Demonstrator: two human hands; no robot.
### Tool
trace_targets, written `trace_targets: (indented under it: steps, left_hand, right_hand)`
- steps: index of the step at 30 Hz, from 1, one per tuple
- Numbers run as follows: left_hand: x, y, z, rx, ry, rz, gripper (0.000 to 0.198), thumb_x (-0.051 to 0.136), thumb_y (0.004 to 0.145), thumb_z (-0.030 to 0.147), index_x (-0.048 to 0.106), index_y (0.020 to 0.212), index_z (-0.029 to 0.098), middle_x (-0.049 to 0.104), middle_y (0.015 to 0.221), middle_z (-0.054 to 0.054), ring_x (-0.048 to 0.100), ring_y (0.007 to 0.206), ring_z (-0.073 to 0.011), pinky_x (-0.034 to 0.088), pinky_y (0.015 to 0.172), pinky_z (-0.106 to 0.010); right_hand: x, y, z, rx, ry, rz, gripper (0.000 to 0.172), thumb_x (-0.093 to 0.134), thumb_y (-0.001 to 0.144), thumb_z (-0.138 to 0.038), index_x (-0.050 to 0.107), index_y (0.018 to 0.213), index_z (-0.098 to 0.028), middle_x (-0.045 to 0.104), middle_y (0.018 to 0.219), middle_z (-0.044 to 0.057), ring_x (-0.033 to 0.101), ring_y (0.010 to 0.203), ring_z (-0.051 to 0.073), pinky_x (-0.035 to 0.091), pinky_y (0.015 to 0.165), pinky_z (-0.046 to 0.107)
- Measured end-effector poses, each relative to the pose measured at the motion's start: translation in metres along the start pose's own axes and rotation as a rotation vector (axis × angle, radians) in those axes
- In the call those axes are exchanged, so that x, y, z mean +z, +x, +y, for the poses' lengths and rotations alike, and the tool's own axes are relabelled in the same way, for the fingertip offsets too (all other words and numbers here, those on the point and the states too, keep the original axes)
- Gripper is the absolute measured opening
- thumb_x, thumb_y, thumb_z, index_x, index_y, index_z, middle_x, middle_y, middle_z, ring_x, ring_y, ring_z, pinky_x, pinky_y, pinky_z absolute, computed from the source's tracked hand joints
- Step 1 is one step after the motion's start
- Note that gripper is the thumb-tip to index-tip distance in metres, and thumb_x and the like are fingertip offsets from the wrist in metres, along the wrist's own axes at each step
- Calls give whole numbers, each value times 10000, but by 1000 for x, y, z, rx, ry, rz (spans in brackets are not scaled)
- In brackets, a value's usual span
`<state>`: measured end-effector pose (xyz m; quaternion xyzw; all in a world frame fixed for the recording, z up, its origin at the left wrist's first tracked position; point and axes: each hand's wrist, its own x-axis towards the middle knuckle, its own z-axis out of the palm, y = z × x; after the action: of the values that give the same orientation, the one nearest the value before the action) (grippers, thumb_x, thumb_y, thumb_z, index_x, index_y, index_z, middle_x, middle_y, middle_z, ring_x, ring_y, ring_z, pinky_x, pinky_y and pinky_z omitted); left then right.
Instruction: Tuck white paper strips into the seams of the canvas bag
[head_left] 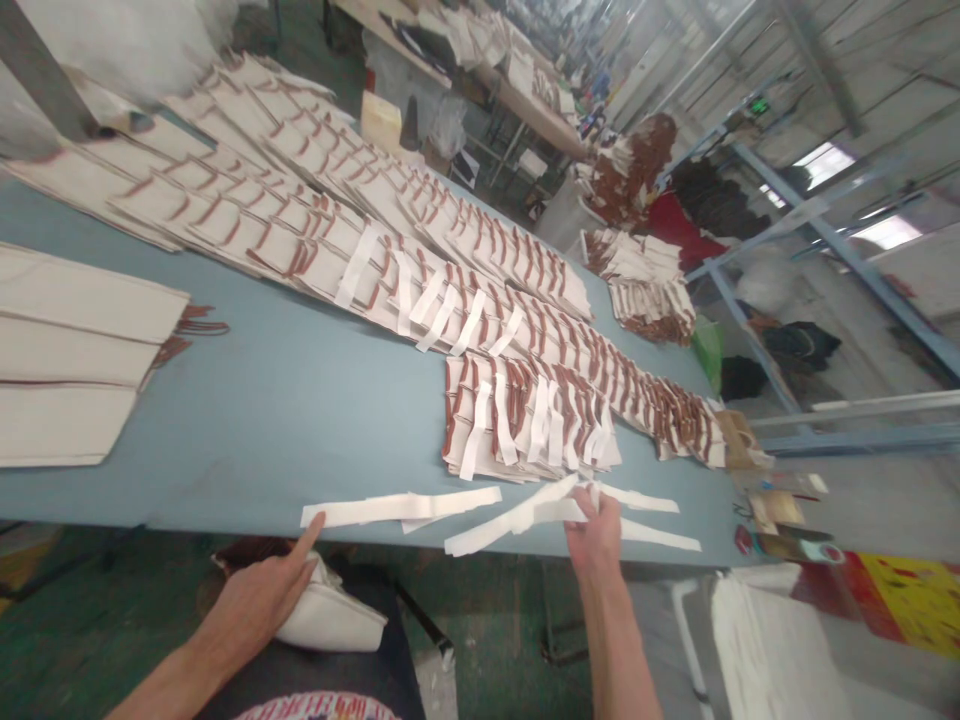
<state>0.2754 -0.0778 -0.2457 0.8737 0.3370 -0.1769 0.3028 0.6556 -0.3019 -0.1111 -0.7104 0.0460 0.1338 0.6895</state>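
Note:
Several loose white strips (420, 506) lie along the near edge of a blue table (285, 400). My left hand (266, 592) points with its index finger at the left end of one strip, at the table's edge; whether the fingertip touches it I cannot tell. My right hand (596, 532) pinches a bunch of white strips (551, 508) where they fan out. Just beyond lies a small stack of cream bags with brown handles (525, 415), white strips laid across them.
Long overlapping rows of cream bags (315, 200) cover the table's far side. Larger cream sheets (67, 350) lie at the left. A tape roll and small tools (780, 530) sit at the right end. A white bag (330, 615) rests below the table edge. Blue shelving (825, 240) stands right.

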Motion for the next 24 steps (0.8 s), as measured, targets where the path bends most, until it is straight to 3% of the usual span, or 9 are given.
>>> trace_targets:
  steps: [3, 5, 8, 10, 12, 15, 19, 24]
  left_hand:
    - [-4, -2, -10, -22, -154, 57, 604, 311, 1069, 323, 687, 1496, 122, 872, 968, -171, 853, 907, -354, 646, 864, -409]
    - [-10, -5, -11, -71, -257, 112, 578, 347, 1044, 388, 715, 1438, 177, 881, 1034, -139, 857, 946, -340, 639, 851, -375]
    - [-28, -16, -4, -114, -432, 165, 570, 388, 1020, 515, 707, 1394, 226, 877, 913, -61, 859, 914, -296, 629, 806, -320]
    - [-45, -29, 2, -84, -549, 185, 525, 401, 1017, 575, 749, 1228, 243, 849, 834, -24, 836, 838, -260, 615, 775, -291]
    - [-63, -46, 5, -54, -641, 211, 524, 413, 1018, 640, 756, 1014, 244, 812, 788, -12, 788, 768, -239, 593, 724, -278]
    - [-92, -79, 2, -55, -727, 248, 556, 433, 1038, 674, 742, 910, 230, 784, 794, -1, 735, 740, -208, 561, 696, -260]
    - [-131, -128, -3, -89, -922, 305, 519, 515, 1029, 691, 731, 948, 226, 760, 780, 18, 696, 724, -188, 540, 693, -249]
    - [-169, -178, -6, -168, -1369, 305, 523, 712, 892, 719, 728, 1045, 219, 775, 782, 13, 697, 697, -186, 548, 661, -249]
  right_hand:
    - [25, -41, -25, 68, 63, -195, 556, 772, 1046, -476, 420, 686, -242, 293, 589, -126, 290, 448, 77, 323, 393, 164]
    - [56, -75, -30, 146, 79, -356, 609, 866, 929, -573, 421, 663, -252, 291, 583, -119, 291, 463, 87, 380, 404, 170]
    - [110, -126, -23, 288, 106, -584, 632, 828, 868, -822, 592, 768, -245, 385, 600, -102, 348, 467, 107, 480, 431, 222]
    - [143, -157, -17, 391, 137, -738, 709, 778, 836, -929, 667, 859, -229, 453, 603, -87, 417, 476, 118, 525, 467, 247]
    - [169, -182, -15, 493, 171, -883, 747, 791, 806, -950, 703, 905, -216, 541, 633, -61, 519, 533, 134, 572, 544, 258]
    - [196, -211, -20, 560, 178, -1071, 708, 855, 805, -887, 759, 967, -204, 691, 767, 3, 663, 699, 170, 625, 704, 288]
    - [217, -243, -31, 415, 12, -1208, 551, 949, 852, -701, 774, 1061, -222, 755, 891, 20, 696, 778, 167, 581, 788, 276]
    - [234, -284, -32, -43, -305, -1228, 245, 798, 1016, -485, 768, 1089, -253, 759, 882, 11, 696, 780, 187, 526, 715, 267]
